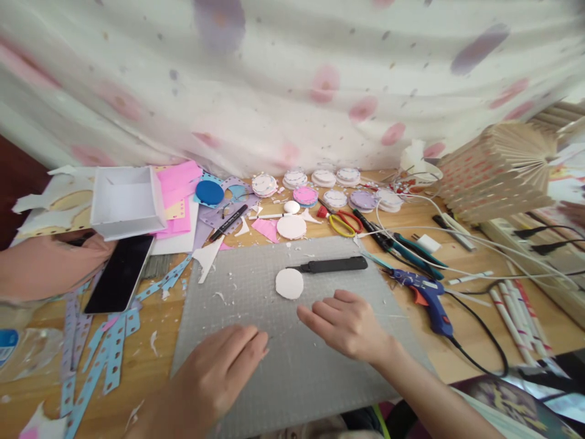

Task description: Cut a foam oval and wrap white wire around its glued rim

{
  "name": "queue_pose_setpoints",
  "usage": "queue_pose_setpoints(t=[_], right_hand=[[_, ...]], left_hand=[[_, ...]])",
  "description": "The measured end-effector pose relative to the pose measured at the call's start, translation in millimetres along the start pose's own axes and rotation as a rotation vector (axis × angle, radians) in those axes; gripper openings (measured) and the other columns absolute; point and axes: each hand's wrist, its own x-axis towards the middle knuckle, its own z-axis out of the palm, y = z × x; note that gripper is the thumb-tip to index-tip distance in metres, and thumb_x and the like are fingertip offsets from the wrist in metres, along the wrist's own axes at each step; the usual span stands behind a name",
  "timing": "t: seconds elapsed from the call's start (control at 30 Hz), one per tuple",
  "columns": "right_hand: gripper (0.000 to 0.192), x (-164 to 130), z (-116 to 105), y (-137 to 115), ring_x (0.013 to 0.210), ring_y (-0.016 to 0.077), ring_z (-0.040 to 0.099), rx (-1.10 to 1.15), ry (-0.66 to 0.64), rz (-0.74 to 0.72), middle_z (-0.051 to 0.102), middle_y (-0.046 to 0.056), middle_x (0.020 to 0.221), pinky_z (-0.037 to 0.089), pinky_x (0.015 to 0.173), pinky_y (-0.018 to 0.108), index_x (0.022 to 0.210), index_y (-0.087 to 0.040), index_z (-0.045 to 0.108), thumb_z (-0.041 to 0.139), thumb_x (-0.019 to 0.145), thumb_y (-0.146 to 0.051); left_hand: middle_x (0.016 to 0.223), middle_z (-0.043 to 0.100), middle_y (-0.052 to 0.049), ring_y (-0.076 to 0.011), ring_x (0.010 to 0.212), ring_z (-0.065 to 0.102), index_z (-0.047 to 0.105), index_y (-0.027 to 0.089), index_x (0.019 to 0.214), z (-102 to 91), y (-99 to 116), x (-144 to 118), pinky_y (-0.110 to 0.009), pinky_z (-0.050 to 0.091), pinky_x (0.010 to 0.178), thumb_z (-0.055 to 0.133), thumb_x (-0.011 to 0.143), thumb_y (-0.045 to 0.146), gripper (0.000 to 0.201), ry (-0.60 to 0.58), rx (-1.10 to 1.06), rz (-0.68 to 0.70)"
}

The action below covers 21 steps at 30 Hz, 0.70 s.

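Note:
My left hand [226,366] hovers over the lower left of the grey cutting mat [301,390], fingers closed together and curled down. My right hand [345,323] is curled into a loose fist over the mat's middle right. The undersides of both hands are hidden, so I cannot make out whether anything small is in them. Just beyond the right fingertips, apart from them, lies a white round disc [289,284] with slightly uneven edges. A black utility knife [336,264] lies behind it, its tip close to the disc's upper edge. Small white scraps dot the mat.
Decorated round pieces [305,195] stand along the back beside scissors [345,222]. To the right are pliers [418,256], a blue glue gun [425,296], cables and markers [516,320]. A phone [119,274], white box [128,201] and blue paper strips [98,360] lie left.

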Motion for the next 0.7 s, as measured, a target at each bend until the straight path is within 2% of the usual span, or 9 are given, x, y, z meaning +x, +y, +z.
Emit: queue_pose_setpoints(t=[0.13,0.23,0.33,0.4,0.47,0.57,0.63,0.7], right_hand=[[0.022,-0.9,0.6,-0.9,0.05,0.012,0.039,0.015,-0.003,0.017,0.051,-0.004,0.055,0.021,0.053,0.031,0.094,-0.014,0.062,0.041,0.097,-0.012],[0.022,-0.4,-0.8,-3.0,0.049,0.012,0.039,0.011,0.009,0.027,0.051,-0.004,0.054,0.022,0.053,0.031,0.093,-0.014,0.062,0.041,0.097,-0.011],[0.016,1.3,-3.6,-5.7,0.048,0.0114,0.039,-0.026,0.038,0.018,0.051,-0.004,0.053,0.021,0.052,0.03,0.093,-0.014,0.063,0.047,0.095,-0.012],[0.013,2.7,-6.0,-6.7,0.047,0.0107,0.04,-0.054,0.063,-0.004,0.053,-0.004,0.053,0.021,0.051,0.03,0.095,-0.013,0.064,0.051,0.093,-0.013],[0.012,4.3,-8.8,-6.7,0.048,0.0098,0.044,-0.075,0.096,-0.039,0.057,-0.003,0.057,0.022,0.05,0.03,0.096,-0.012,0.065,0.054,0.091,-0.013],[0.012,7.9,-14.2,-6.2,0.051,0.0084,0.048,-0.099,0.166,-0.112,0.063,-0.002,0.061,0.024,0.05,0.029,0.094,-0.012,0.067,0.058,0.088,-0.015],[0.011,10.8,-17.9,-6.6,0.05,0.0076,0.049,-0.105,0.208,-0.157,0.064,-0.002,0.061,0.026,0.05,0.029,0.09,-0.013,0.069,0.06,0.086,-0.015],[0.01,13.0,-20.0,-7.7,0.05,0.0072,0.048,-0.1,0.236,-0.186,0.064,-0.003,0.06,0.027,0.05,0.028,0.088,-0.016,0.071,0.061,0.085,-0.016]], left_hand=[[0.092,0.07,-0.009,-0.0195,0.084,0.064,0.065,0.009,0.106,2.5,-4.6,-7.0,-0.034,0.048,0.079,0.045,0.093,0.007,0.024,0.094,0.153,0.153],[0.094,0.07,-0.01,-0.0205,0.085,0.064,0.065,0.008,0.107,8.0,-3.2,-10.9,-0.036,0.048,0.081,0.045,0.091,0.005,0.026,0.118,0.154,0.148],[0.09,0.07,-0.008,-0.0183,0.085,0.063,0.064,0.01,0.105,10.2,2.8,-7.7,-0.032,0.046,0.083,0.049,0.088,0.003,0.024,0.18,0.02,-0.029],[0.084,0.068,-0.005,-0.015,0.08,0.062,0.064,0.014,0.097,7.6,5.6,-1.0,-0.027,0.047,0.077,0.048,0.09,0.007,0.019,0.149,-0.242,-0.273],[0.075,0.064,-0.002,-0.0125,0.07,0.059,0.063,0.017,0.082,2.7,4.6,7.4,-0.023,0.046,0.066,0.048,0.092,0.018,0.018,-0.006,-0.584,-0.58],[0.062,0.058,0.001,-0.0093,0.055,0.05,0.061,0.016,0.069,-2.7,-2.7,16.5,-0.02,0.039,0.053,0.056,0.085,0.033,0.023,-0.329,-1.124,-0.993],[0.061,0.059,0.001,-0.0073,0.052,0.047,0.061,0.014,0.067,-1.3,-8.3,17.6,-0.018,0.034,0.049,0.065,0.075,0.034,0.022,-0.508,-1.453,-1.169],[0.06,0.059,0.0,-0.0062,0.049,0.046,0.061,0.013,0.064,4.1,-12.5,15.3,-0.018,0.029,0.046,0.072,0.066,0.034,0.024,-0.662,-1.65,-1.262]])
